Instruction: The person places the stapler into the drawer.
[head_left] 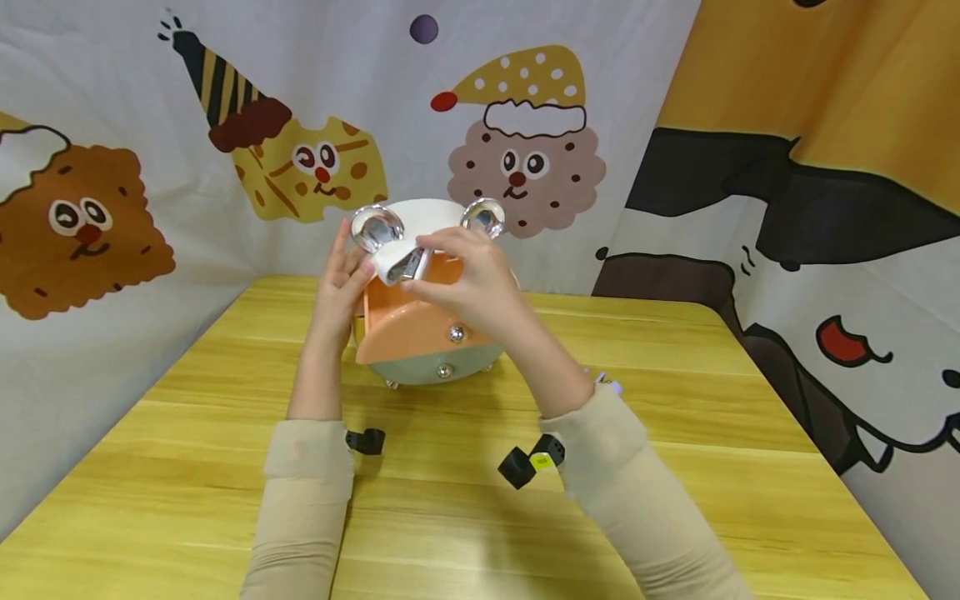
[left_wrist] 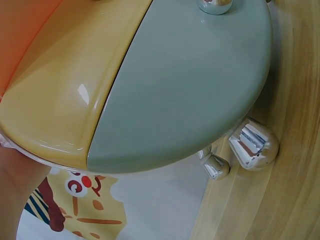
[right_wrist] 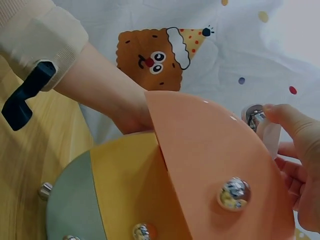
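A rounded cabinet (head_left: 408, 364) stands on the table, with silver domes on top and green, yellow and orange drawer fronts. Its top orange drawer (right_wrist: 215, 155) is pulled out. Over that drawer my right hand (head_left: 476, 275) pinches a small white stapler (head_left: 392, 258) between thumb and fingers; metal shows inside it, also in the right wrist view. My left hand (head_left: 341, 287) rests along the cabinet's left side, fingers pointing up beside the left dome (head_left: 377, 227). Its thumb is close to the stapler; whether they touch I cannot tell. The cabinet mostly hides this hand in both wrist views.
Silver feet (left_wrist: 254, 145) hold the cabinet off the wooden table (head_left: 427, 517). A small purple item (head_left: 611, 385) lies on the table, partly behind my right forearm. A cloth printed with cartoon figures (head_left: 525, 167) hangs behind the table.
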